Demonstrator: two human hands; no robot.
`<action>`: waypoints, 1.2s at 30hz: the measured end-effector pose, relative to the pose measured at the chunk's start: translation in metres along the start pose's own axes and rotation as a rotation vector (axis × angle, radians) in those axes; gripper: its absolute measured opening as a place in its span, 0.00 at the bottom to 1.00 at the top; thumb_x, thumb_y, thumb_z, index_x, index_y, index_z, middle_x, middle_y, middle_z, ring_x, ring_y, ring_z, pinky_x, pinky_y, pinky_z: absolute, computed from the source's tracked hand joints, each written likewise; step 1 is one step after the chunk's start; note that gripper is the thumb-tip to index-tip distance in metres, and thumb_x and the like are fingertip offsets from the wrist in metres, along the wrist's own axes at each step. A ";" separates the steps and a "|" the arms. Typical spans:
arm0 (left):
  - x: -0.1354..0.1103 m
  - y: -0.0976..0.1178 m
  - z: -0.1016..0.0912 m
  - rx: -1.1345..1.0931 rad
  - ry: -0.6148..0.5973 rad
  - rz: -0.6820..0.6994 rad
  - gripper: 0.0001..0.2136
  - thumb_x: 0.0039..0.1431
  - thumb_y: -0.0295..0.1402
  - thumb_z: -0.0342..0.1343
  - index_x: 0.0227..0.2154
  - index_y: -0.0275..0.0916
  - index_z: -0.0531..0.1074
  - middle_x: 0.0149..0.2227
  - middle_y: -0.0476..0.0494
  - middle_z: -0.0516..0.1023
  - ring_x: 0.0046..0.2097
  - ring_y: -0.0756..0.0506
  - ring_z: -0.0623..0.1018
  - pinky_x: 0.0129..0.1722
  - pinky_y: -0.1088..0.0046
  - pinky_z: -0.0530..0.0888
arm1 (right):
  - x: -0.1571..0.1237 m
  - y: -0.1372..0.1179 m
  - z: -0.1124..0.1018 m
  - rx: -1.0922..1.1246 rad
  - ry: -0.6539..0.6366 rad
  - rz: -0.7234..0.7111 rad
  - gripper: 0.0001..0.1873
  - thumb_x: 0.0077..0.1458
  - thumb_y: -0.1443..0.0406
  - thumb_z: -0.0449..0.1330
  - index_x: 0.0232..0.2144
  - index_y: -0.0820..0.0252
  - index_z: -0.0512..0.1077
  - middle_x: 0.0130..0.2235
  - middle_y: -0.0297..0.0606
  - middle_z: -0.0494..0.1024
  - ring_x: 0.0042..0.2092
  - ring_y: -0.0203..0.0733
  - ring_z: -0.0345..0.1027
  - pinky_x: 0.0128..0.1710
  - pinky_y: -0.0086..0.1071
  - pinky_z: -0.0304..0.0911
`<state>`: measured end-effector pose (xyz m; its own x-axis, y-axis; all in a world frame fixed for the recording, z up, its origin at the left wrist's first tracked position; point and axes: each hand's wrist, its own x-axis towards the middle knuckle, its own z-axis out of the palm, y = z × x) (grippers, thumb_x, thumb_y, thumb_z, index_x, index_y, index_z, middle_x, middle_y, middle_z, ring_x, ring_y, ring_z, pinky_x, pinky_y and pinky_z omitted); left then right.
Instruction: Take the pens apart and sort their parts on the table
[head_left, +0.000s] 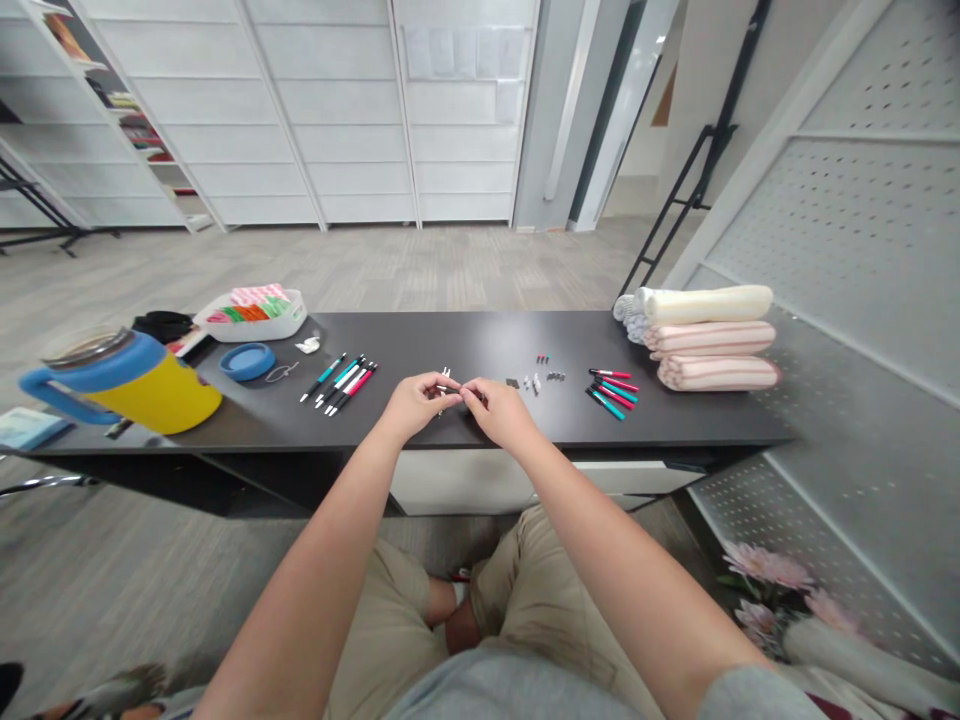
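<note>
My left hand [420,405] and my right hand [495,408] meet over the middle of the dark table. Their fingertips are pinched together on a small dark pen part [454,391], mostly hidden by the fingers. Thin whitish pen pieces [445,373] stick out behind my left fingers. To the left lie several assembled pens [346,384] in teal, black, white and red. Right of my hands are small silvery pen parts [535,384], tiny coloured pieces [542,358] and a small dark piece [512,383]. Farther right lie several red and teal pen barrels [613,390].
A yellow and blue mug [161,385] lies on the left, near a blue lid [247,361] and a white basket [285,320] of colourful packets. Crumpled white tissue [308,345] rests close by. Rolled towels [712,340] are stacked at the right end, beside a perforated panel [862,230].
</note>
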<state>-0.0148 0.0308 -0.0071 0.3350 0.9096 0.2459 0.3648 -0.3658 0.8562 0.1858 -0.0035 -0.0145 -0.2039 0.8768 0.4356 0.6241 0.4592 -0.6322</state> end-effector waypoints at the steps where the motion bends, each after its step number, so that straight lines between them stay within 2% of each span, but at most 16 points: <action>1: -0.001 0.002 -0.001 0.008 -0.006 -0.005 0.14 0.55 0.43 0.68 0.39 0.40 0.83 0.26 0.50 0.77 0.28 0.50 0.72 0.29 0.74 0.67 | -0.001 0.000 0.000 0.005 -0.004 -0.003 0.10 0.69 0.61 0.57 0.40 0.55 0.79 0.38 0.35 0.83 0.37 0.39 0.73 0.40 0.31 0.61; 6: -0.003 0.008 -0.007 0.000 -0.072 -0.019 0.14 0.55 0.43 0.68 0.39 0.39 0.84 0.23 0.52 0.73 0.26 0.51 0.68 0.27 0.74 0.64 | -0.004 0.001 -0.003 0.010 -0.044 -0.033 0.09 0.69 0.62 0.58 0.40 0.54 0.79 0.39 0.35 0.83 0.39 0.40 0.74 0.40 0.31 0.60; 9: -0.002 0.007 -0.007 0.022 -0.080 0.038 0.14 0.58 0.44 0.66 0.41 0.41 0.85 0.27 0.50 0.77 0.27 0.50 0.70 0.28 0.74 0.65 | -0.004 0.000 -0.002 -0.005 -0.045 -0.036 0.08 0.69 0.63 0.59 0.40 0.54 0.78 0.38 0.35 0.82 0.39 0.40 0.73 0.39 0.31 0.59; 13: -0.002 0.005 -0.002 0.068 0.108 0.150 0.12 0.67 0.43 0.58 0.40 0.41 0.81 0.46 0.43 0.81 0.43 0.46 0.78 0.39 0.72 0.72 | -0.004 -0.001 -0.003 -0.038 0.013 0.036 0.12 0.70 0.59 0.57 0.35 0.55 0.75 0.32 0.33 0.79 0.34 0.39 0.70 0.36 0.31 0.56; 16: -0.006 0.007 0.004 0.189 0.171 0.192 0.13 0.73 0.40 0.49 0.44 0.41 0.77 0.48 0.42 0.81 0.49 0.44 0.78 0.48 0.69 0.73 | -0.005 -0.001 -0.005 -0.047 0.025 0.061 0.18 0.72 0.55 0.53 0.31 0.55 0.72 0.28 0.32 0.76 0.32 0.38 0.68 0.34 0.31 0.55; 22: -0.010 0.011 0.014 0.606 -0.044 0.362 0.11 0.73 0.35 0.48 0.44 0.40 0.76 0.40 0.39 0.78 0.44 0.40 0.77 0.48 0.63 0.74 | -0.005 -0.002 -0.007 -0.083 -0.013 0.040 0.24 0.75 0.53 0.46 0.28 0.55 0.67 0.27 0.33 0.74 0.30 0.38 0.67 0.33 0.31 0.51; 26: -0.009 0.013 0.016 0.543 -0.089 0.407 0.11 0.72 0.32 0.48 0.49 0.41 0.74 0.44 0.38 0.78 0.47 0.40 0.77 0.51 0.61 0.75 | -0.003 -0.002 -0.007 -0.105 -0.032 0.045 0.24 0.75 0.55 0.47 0.26 0.55 0.66 0.26 0.33 0.74 0.30 0.38 0.66 0.33 0.31 0.51; 28: -0.010 0.015 0.016 0.445 -0.079 0.398 0.12 0.71 0.30 0.49 0.53 0.41 0.72 0.48 0.38 0.79 0.49 0.41 0.78 0.53 0.61 0.74 | -0.002 -0.002 -0.007 -0.090 -0.031 0.060 0.24 0.74 0.55 0.47 0.25 0.55 0.66 0.26 0.33 0.74 0.29 0.38 0.66 0.32 0.31 0.51; 30: -0.011 0.016 0.014 0.358 -0.059 0.349 0.12 0.70 0.31 0.51 0.53 0.41 0.71 0.49 0.40 0.79 0.47 0.43 0.79 0.49 0.64 0.75 | -0.002 -0.001 -0.007 -0.069 -0.026 0.079 0.25 0.74 0.55 0.48 0.25 0.56 0.66 0.25 0.32 0.73 0.30 0.38 0.66 0.32 0.31 0.51; 34: -0.011 0.013 0.008 0.296 -0.013 0.162 0.09 0.66 0.39 0.59 0.43 0.41 0.75 0.33 0.49 0.77 0.31 0.48 0.73 0.34 0.71 0.70 | -0.002 0.001 -0.008 -0.006 -0.032 0.093 0.25 0.73 0.55 0.50 0.24 0.56 0.68 0.24 0.30 0.72 0.29 0.36 0.66 0.32 0.30 0.52; 36: -0.009 0.011 0.005 0.253 -0.009 0.080 0.10 0.64 0.42 0.61 0.40 0.41 0.77 0.29 0.51 0.76 0.29 0.49 0.71 0.32 0.72 0.68 | -0.001 0.003 -0.008 0.030 -0.041 0.100 0.25 0.73 0.56 0.50 0.24 0.56 0.70 0.24 0.30 0.73 0.29 0.36 0.67 0.33 0.29 0.53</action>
<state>-0.0099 0.0176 -0.0021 0.3789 0.8745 0.3029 0.5424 -0.4750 0.6930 0.1935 -0.0046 -0.0119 -0.1732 0.9231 0.3432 0.6202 0.3729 -0.6901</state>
